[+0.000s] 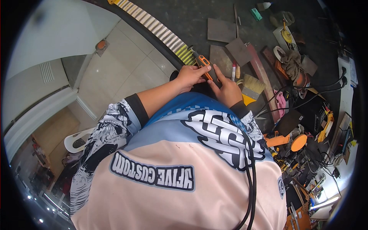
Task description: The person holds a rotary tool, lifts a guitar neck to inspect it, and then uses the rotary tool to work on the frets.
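An orange and black rotary tool (203,62) is held between my two hands at the bench's near edge. My left hand (190,75) grips its body from the left, thumb along the side. On its right, my right hand (226,89) touches the tool's lower part with the index finger and thumb. The tool's tip with a small disc is at the end of a long ribbed strip (155,30), which is silvery along its length and yellowish near the tool. This strip lies along the bench edge.
On the dark bench (184,15) lie flat dark plates (221,30), a marker (234,71), a wide brush (253,87), a long reddish bar (264,80) and a grey glove (292,63). Black cables (314,92) cross the right side. Tiled floor (128,63) shows at left.
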Demonstrator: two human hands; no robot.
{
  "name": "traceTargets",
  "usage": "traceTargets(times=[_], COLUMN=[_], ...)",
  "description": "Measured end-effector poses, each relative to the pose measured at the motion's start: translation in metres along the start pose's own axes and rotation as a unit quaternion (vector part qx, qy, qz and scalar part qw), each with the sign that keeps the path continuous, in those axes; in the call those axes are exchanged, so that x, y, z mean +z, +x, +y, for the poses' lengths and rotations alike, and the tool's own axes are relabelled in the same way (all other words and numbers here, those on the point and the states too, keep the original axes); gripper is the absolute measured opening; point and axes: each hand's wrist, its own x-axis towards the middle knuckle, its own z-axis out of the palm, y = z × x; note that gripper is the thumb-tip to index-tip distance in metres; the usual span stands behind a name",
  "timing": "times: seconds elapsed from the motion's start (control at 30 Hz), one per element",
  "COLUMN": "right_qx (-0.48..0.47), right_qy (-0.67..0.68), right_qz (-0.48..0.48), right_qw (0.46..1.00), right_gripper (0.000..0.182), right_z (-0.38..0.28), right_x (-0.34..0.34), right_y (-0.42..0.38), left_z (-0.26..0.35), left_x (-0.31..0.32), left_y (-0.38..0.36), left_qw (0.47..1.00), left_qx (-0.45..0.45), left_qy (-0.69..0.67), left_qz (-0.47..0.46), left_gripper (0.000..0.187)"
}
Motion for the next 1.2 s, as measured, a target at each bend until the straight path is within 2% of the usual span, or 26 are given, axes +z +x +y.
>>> traceTargets(times=[0.57, 0.97, 1.2], right_qx=[0.009, 0.003, -0.025], right_qy=[0.012, 0.013, -0.053], right_qz=[-0.009, 0.07, 0.064], right_qw=[1.0, 0.997, 0.996], right_gripper=[0.071, 0.073, 0.073], right_z=[0.0, 0.0, -0.011], right_x=[-0.001, 0.001, 0.01], right_y=[0.0, -0.036, -0.052], left_z=[0.002, -0.007, -0.017], left_x=[0.002, 0.007, -0.007], left_y=[0.001, -0.01, -0.028], left_qw=[1.0, 0.997, 0.994], left_qx=[-0.005, 0.029, -0.006], left_qy=[0.01, 0.052, 0.048], left_qz=[0.006, -0.056, -0.093], left_gripper=[0.047, 0.044, 0.044])
